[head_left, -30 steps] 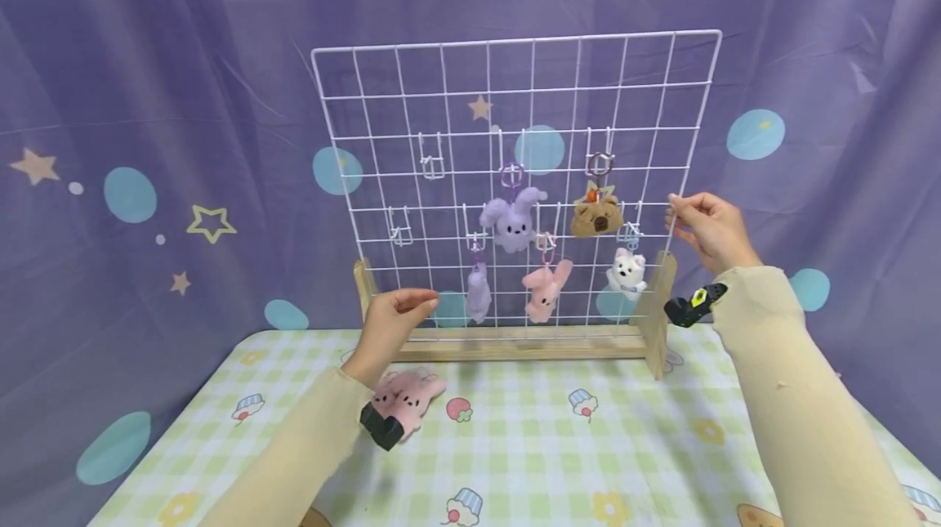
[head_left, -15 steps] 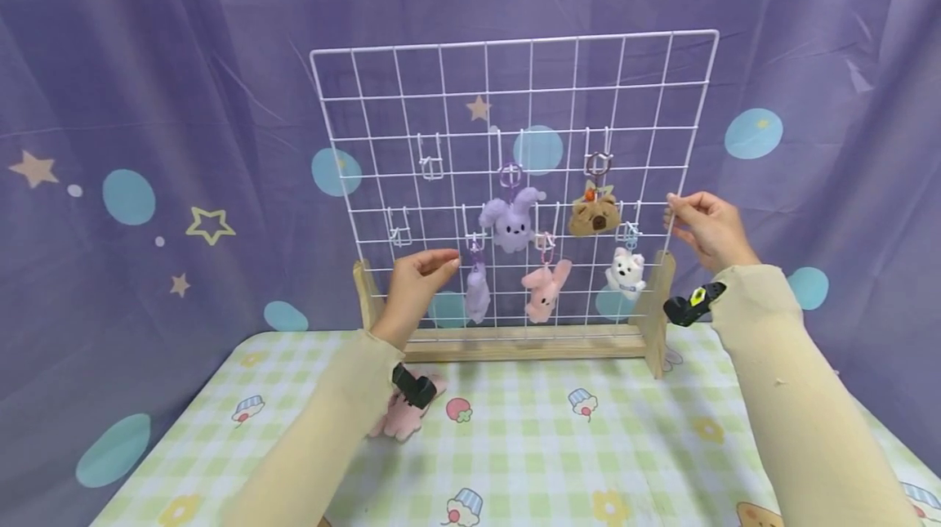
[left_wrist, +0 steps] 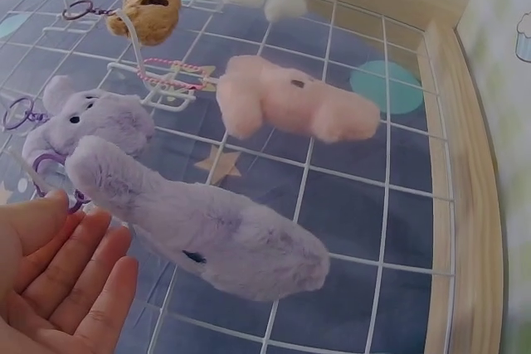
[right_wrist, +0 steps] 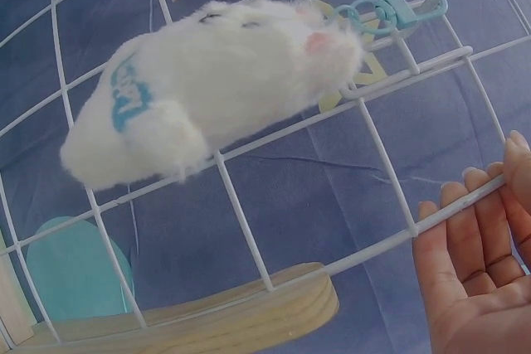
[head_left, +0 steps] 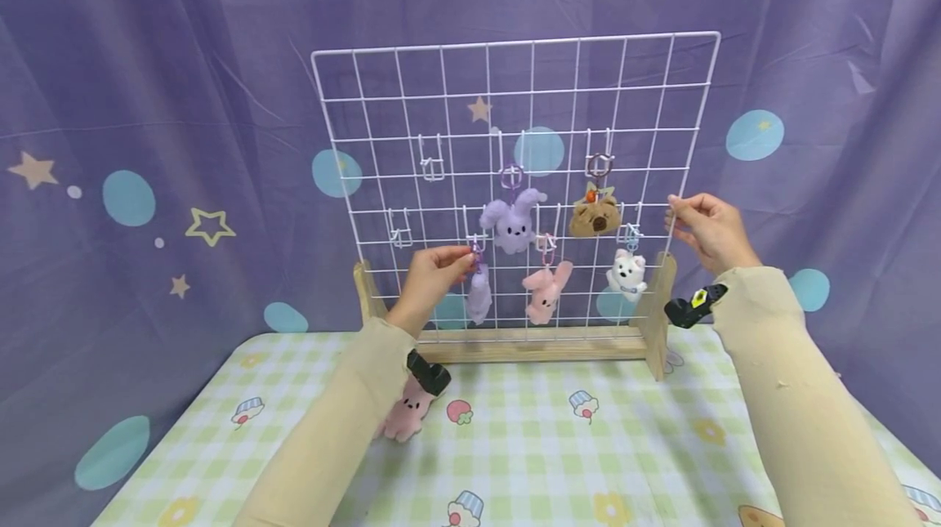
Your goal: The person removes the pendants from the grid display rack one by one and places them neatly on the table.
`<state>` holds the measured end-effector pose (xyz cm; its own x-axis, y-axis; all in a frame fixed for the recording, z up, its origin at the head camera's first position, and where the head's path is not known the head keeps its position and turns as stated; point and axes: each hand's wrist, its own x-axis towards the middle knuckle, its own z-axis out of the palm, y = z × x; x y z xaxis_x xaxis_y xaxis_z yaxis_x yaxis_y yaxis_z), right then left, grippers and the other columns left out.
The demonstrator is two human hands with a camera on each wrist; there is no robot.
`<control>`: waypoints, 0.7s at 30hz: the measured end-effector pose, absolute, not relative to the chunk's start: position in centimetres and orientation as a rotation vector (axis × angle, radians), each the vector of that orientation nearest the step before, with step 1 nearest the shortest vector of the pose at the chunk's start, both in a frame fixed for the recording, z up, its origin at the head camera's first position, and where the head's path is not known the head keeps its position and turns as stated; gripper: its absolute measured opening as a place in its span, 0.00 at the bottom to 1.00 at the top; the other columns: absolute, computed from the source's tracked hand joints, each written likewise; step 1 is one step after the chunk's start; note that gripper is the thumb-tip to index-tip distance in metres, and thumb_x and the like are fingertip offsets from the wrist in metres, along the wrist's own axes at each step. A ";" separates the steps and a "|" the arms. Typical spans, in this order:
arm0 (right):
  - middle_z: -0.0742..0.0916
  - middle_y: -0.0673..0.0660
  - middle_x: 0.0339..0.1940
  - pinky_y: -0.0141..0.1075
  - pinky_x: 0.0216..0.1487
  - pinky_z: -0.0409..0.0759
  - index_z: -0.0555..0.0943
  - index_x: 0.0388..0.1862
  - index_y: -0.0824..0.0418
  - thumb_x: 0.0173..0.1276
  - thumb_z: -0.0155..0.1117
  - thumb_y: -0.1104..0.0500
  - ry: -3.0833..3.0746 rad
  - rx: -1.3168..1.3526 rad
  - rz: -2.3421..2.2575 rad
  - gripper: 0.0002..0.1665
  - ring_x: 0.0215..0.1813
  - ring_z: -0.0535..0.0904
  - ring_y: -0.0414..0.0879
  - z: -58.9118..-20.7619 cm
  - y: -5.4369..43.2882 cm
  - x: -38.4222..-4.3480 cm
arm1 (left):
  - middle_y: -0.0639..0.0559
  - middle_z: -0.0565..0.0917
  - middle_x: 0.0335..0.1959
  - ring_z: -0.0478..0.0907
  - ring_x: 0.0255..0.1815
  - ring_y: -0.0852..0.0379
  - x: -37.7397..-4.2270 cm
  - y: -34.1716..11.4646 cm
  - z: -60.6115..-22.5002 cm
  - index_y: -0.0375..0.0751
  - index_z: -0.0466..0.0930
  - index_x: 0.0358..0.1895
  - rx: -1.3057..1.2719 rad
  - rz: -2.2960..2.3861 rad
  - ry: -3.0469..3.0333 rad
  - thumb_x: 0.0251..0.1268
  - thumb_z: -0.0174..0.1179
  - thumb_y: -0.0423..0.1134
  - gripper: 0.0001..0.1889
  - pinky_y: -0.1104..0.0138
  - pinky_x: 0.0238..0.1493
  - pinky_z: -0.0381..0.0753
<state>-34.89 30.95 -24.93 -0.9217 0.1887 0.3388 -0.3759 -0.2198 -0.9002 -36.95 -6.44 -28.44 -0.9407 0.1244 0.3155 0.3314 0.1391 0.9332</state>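
Observation:
At the lower middle of the white wire grid [head_left: 532,42], my left hand [head_left: 434,275] pinches the purple ring of a slim lilac plush keychain [head_left: 479,298]. The left wrist view shows the thumb and index finger at this ring [left_wrist: 76,201], with the plush [left_wrist: 220,238] hanging from it and the other fingers loosely spread. Whether the ring is still on its hook is hidden by the fingers. My right hand [head_left: 715,231] grips the grid's right edge wire, beside a white dog plush [head_left: 627,274]; the right wrist view shows fingers [right_wrist: 465,238] curled around that wire.
A lilac bunny [head_left: 512,225], a pink bunny [head_left: 542,296] and a brown bear plush [head_left: 597,218] hang close by. Two bare hooks [head_left: 432,169] are at the left. The grid stands in a wooden base [head_left: 544,347]. Pink plush [head_left: 408,413] lies on the table under my left forearm.
My left hand has risen and moved right from above the pink plush on the table to the slim lilac keychain's ring, which it now pinches. My right hand has stayed on the grid's edge.

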 end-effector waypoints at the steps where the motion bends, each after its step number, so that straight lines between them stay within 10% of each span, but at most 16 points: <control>1: 0.84 0.49 0.24 0.26 0.35 0.81 0.78 0.23 0.60 0.64 0.63 0.63 -1.690 0.221 2.192 0.09 0.29 0.80 0.38 -24.9 30.9 -34.9 | 0.39 0.85 0.42 0.81 0.34 0.65 -36.9 -6.4 -28.4 0.29 0.80 0.48 -0.455 -1.918 -2.237 0.64 0.60 0.33 0.13 0.65 0.44 0.82; 21: 0.84 0.49 0.23 0.26 0.34 0.81 0.77 0.23 0.60 0.64 0.63 0.62 -1.686 0.218 2.201 0.10 0.29 0.79 0.38 -24.9 31.0 -34.8 | 0.44 0.86 0.37 0.83 0.36 0.61 -36.2 -7.2 -27.8 0.30 0.82 0.43 -0.457 -1.875 -2.197 0.62 0.63 0.35 0.11 0.62 0.47 0.81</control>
